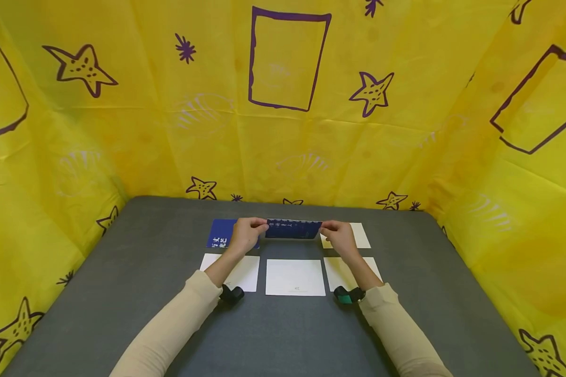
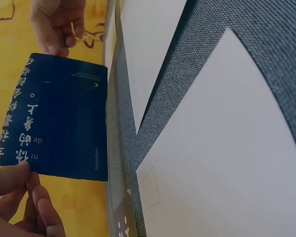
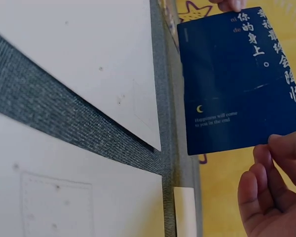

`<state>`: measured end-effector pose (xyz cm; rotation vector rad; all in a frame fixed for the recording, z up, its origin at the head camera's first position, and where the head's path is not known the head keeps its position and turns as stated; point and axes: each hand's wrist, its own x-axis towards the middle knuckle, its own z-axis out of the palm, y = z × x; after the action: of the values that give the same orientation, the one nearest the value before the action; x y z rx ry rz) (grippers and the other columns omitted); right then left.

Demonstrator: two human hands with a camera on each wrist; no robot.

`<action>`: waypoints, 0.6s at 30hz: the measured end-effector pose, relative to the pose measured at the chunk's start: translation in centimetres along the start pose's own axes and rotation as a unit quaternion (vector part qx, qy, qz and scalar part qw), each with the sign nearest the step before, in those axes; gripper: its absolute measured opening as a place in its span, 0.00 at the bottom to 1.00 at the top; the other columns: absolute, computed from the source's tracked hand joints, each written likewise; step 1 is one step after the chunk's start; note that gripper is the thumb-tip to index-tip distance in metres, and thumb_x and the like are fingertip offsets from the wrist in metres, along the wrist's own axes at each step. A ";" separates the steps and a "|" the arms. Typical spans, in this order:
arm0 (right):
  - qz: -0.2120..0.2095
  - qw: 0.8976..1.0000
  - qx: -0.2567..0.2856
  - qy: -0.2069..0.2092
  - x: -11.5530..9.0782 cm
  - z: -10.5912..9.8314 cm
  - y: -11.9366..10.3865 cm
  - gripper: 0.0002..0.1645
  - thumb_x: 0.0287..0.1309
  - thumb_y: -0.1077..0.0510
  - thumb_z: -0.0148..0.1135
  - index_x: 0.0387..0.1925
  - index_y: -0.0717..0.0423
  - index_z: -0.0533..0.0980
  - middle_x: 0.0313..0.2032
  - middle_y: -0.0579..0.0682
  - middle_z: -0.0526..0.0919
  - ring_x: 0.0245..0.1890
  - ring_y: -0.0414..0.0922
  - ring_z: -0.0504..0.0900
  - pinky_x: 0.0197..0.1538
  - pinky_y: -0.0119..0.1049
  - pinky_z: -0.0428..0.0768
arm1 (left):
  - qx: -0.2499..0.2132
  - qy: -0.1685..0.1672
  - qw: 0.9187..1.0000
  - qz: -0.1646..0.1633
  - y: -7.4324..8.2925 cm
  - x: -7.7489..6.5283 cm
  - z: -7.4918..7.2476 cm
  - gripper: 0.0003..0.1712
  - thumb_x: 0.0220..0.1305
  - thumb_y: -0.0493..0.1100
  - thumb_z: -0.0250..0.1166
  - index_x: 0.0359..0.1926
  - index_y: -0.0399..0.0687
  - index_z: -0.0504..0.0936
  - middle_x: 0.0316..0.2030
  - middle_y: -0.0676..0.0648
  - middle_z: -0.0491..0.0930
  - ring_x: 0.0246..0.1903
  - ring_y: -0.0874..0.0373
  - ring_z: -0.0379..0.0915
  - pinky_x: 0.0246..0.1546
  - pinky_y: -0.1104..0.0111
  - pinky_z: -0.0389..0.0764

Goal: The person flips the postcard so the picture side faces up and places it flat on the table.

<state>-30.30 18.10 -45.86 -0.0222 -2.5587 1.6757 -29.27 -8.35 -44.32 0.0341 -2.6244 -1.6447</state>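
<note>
A dark blue postcard (image 1: pixel 292 230) with white Chinese lettering is held up over the far part of the table. My left hand (image 1: pixel 245 234) pinches one short side of it between thumb and fingers. At the opposite side, my right hand (image 1: pixel 340 238) pinches it the same way. The right wrist view shows the card's printed face (image 3: pixel 227 74), with a small yellow moon and a line of English text. Below the left hand lies another blue card (image 1: pixel 219 230), partly covered by that hand. A white card (image 1: pixel 361 235) lies behind the right hand.
In the near row on the grey table (image 1: pixel 283 335) lie a left white card (image 1: pixel 247 275), a middle white card (image 1: pixel 295 277) and a right white card (image 1: pixel 335 269), the outer two partly under the forearms. Yellow cloth (image 1: pixel 217 146) with starfish drawings encloses the table's back and sides.
</note>
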 end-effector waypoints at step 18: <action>0.025 1.000 0.011 -0.006 0.2 0.1 0.0 0.14 0.60 0.61 0.63 0.44 0.67 0.82 0.41 0.62 0.85 0.36 0.49 0.80 0.35 0.29 0.79 | -0.011 0.005 1.000 0.007 0.0 0.0 -0.2 0.12 0.64 0.40 0.65 0.46 0.39 0.86 0.44 0.40 0.85 0.42 0.49 0.79 0.44 0.62 0.79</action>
<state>-30.55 18.02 -45.88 -0.0761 -2.5688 1.7279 -29.26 -8.51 -44.28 0.0233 -2.5933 -1.6631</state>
